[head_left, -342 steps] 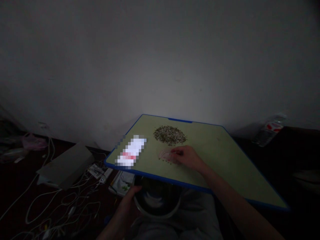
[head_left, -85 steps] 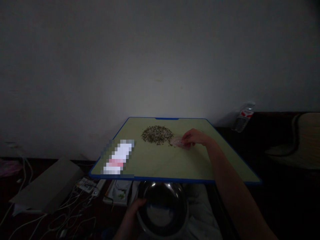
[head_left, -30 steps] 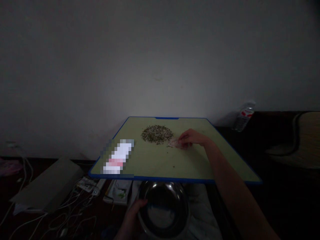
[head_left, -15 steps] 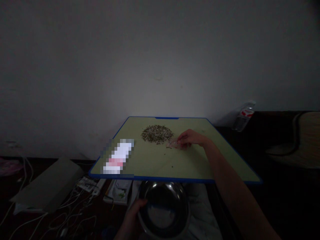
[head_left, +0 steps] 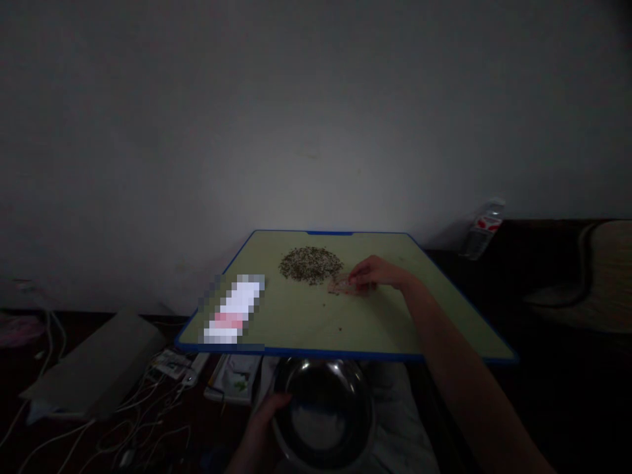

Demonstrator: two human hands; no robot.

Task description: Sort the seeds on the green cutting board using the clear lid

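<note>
At the far left of the frame lies a pink plastic bag (head_left: 18, 329). Next comes a gray box (head_left: 96, 365), low on the left, with white cords (head_left: 158, 428) in loops beside it. Then a bright phone (head_left: 236, 308), blurred into squares, lies on the left part of the yellow-green bench (head_left: 291, 326) with blue edges. At the bottom middle, the left hand (head_left: 269, 418) holds a shiny metal bowl (head_left: 323, 424), thumb over the rim; its other fingers are hidden. Above, on the bench, is a round pile of small dark seeds (head_left: 310, 264). Just right of it, the right hand (head_left: 372, 273) pinches a clear protractor (head_left: 340, 285), fingers close together. Two loose bits (head_left: 340, 328) lie nearer the front edge. A plastic bottle (head_left: 484, 230) leans at the right.
</note>
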